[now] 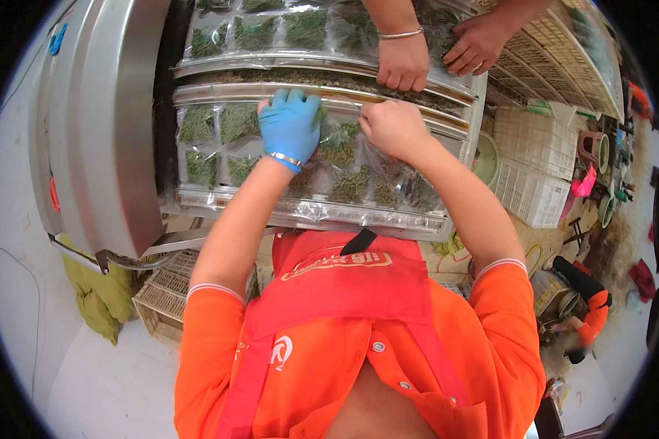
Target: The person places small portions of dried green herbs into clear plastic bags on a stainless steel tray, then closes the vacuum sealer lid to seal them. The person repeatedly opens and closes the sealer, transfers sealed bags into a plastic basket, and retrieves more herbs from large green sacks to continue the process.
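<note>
Clear plastic bags [238, 123] filled with small green, berry-like pieces lie in two rows on a metal machine bed in front of me. My left hand [291, 126], in a blue glove with a bracelet at the wrist, has its fingers bent over the top of a bag beside the near metal bar [220, 93]. To its right, my bare right hand [394, 128] is closed at the upper end of another bag [338, 143], by the same bar. My palms hide the exact grip. Further bags [305, 29] lie beyond the bars.
Across the bed are a co-worker's two hands [404, 60], one with a bracelet. A large curved steel cover [113, 132] stands at left. Pale plastic crates [534, 143] are stacked at right, another crate [161, 300] sits below left. A person in orange [597, 318] bends at far right.
</note>
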Action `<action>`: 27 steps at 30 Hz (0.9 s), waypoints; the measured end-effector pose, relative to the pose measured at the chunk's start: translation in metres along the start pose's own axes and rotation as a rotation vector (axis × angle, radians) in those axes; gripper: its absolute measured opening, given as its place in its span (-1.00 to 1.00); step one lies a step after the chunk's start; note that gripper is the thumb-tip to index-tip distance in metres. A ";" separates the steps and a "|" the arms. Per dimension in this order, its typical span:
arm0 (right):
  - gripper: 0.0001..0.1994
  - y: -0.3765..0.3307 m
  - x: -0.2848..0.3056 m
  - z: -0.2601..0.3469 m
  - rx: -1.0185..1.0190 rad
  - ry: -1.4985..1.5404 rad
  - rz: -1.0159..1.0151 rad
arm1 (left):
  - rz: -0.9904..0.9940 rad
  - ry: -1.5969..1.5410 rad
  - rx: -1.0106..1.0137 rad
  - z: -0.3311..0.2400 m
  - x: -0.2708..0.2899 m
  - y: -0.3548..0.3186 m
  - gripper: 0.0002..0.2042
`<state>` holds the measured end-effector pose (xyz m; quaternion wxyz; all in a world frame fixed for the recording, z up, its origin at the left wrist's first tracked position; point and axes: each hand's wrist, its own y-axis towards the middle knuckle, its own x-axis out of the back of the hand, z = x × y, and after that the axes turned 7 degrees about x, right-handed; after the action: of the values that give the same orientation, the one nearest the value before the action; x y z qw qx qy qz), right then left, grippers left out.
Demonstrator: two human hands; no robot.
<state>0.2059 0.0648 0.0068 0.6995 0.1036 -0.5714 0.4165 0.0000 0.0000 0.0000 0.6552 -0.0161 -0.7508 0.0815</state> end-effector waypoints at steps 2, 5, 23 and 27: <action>-0.52 0.003 -0.006 0.001 -0.031 -0.088 -0.019 | -0.153 0.034 0.034 -0.006 -0.010 0.002 -0.46; -0.73 -0.012 0.023 0.007 -0.113 -0.119 -0.076 | -0.473 -0.137 -0.186 -0.006 -0.018 0.000 -0.44; -0.78 -0.036 0.045 0.006 -0.145 0.039 -0.247 | -0.082 -0.136 -0.423 0.001 -0.001 -0.022 -0.37; -0.69 -0.044 0.044 -0.017 -0.305 0.545 -0.498 | -0.050 -0.575 -0.263 -0.031 0.027 -0.019 -0.41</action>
<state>0.2485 0.0682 0.0550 0.9124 0.0197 -0.3777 0.1568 0.0285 -0.0121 0.0336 0.4102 -0.0585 -0.9096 -0.0310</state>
